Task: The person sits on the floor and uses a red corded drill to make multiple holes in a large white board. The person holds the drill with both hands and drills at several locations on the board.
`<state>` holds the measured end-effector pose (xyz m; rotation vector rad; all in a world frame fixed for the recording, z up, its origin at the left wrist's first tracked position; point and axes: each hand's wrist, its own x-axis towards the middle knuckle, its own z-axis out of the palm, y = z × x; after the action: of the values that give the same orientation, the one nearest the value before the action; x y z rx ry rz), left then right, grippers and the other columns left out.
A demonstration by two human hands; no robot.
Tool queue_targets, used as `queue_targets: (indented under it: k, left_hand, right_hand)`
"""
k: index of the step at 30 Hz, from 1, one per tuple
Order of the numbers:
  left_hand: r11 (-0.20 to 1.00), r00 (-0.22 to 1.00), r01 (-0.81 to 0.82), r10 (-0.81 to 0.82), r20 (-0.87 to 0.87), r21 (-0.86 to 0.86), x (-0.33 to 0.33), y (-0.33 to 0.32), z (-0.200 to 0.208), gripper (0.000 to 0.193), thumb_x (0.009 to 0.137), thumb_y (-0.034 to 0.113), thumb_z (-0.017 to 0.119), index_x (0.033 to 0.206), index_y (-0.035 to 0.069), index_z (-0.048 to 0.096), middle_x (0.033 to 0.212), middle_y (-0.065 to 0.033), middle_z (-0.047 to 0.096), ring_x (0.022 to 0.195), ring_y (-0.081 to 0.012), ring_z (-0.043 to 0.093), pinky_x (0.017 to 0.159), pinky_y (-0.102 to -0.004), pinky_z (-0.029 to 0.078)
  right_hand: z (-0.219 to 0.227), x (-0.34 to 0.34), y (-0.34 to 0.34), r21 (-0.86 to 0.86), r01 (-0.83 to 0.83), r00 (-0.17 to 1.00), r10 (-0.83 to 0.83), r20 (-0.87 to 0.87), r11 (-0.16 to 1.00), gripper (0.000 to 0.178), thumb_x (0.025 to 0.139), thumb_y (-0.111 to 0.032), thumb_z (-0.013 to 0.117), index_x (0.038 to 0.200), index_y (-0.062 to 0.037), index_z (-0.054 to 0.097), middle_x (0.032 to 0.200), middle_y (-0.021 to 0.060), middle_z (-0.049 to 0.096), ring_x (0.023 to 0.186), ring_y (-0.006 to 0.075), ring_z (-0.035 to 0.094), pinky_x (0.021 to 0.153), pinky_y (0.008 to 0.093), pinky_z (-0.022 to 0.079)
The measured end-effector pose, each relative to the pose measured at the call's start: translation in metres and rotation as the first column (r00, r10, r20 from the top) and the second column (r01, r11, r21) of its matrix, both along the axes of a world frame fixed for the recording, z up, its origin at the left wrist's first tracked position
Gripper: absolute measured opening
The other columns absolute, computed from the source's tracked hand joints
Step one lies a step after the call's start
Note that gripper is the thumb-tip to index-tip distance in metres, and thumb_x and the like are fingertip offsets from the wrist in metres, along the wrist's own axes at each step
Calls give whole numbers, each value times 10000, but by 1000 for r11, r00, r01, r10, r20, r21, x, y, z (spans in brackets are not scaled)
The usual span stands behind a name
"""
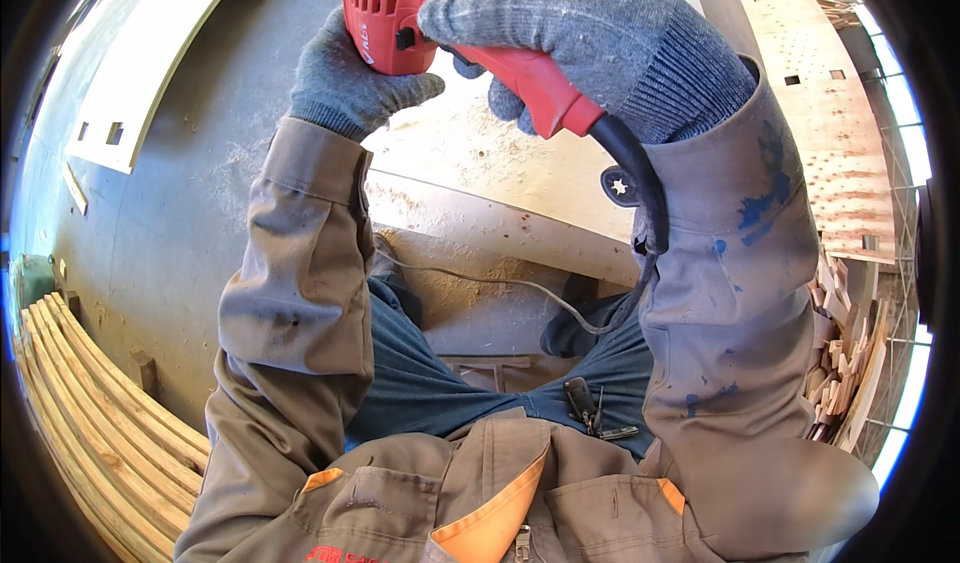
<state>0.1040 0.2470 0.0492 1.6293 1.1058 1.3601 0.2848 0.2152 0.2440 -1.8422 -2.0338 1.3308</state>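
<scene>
A red corded power tool [520,68], drill-like in shape, is held out over the work at the top of the view; its working end lies out of frame. My right hand [590,33], in a grey knit glove, wraps round its handle, with the thumb along the body. From the left, my gloved left hand [345,83] grips the vented motor housing, its thumb sticking out to the right. A black cord sleeve [645,178] leaves the handle past my right cuff. Beneath the tool lies a pale wooden panel [480,153] dusted with sawdust.
The thin cable [490,279] runs between my feet over sawdust. Long timber strips [110,413] are stacked at lower left. A white panel [140,83] with square cutouts lies at upper left. On the right are a plywood board [830,133] and a pile of wood offcuts [835,363].
</scene>
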Motion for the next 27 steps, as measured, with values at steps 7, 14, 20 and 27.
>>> queue_targets:
  k: [7, 14, 20, 27]
  left_hand:
    - [997, 994, 71, -73, 81, 24, 0, 2, -5, 916, 560, 225, 969, 1314, 31, 485, 1259, -103, 630, 1143, -211, 616, 972, -366, 527]
    - [997, 993, 74, -77, 84, 33, -2, 6, -10, 927, 552, 257, 973, 1310, 34, 489, 1250, -100, 638, 1135, -209, 622, 961, -359, 527]
    - [1000, 998, -5, 5, -62, 0, -1, 2, 0, 966, 525, 295, 981, 1310, 31, 484, 1249, -98, 640, 1129, -204, 625, 953, -350, 526]
    - [997, 989, 80, -81, 127, 12, -1, 5, -7, 976, 525, 223, 980, 1326, 18, 461, 1265, -115, 626, 1149, -221, 614, 973, -363, 525]
  right_hand:
    - [-15, 5, 8, 12, -24, 997, 25, -80, 1000, 466, 901, -436, 655, 898, 29, 682, 685, 128, 667, 610, 202, 669, 569, 318, 543]
    - [-32, 11, 16, 4, -21, 984, 22, -175, 1000, 463, 899, -435, 656, 891, 27, 685, 687, 128, 669, 614, 204, 671, 570, 319, 545]
    - [-46, 22, 19, 14, -43, 946, 45, -322, 999, 460, 898, -434, 657, 885, 25, 687, 690, 128, 670, 617, 205, 672, 571, 321, 546]
    - [-4, 3, 1, 39, -38, 999, 37, 12, 999, 469, 891, -448, 652, 881, 20, 689, 687, 125, 672, 618, 208, 674, 578, 323, 550]
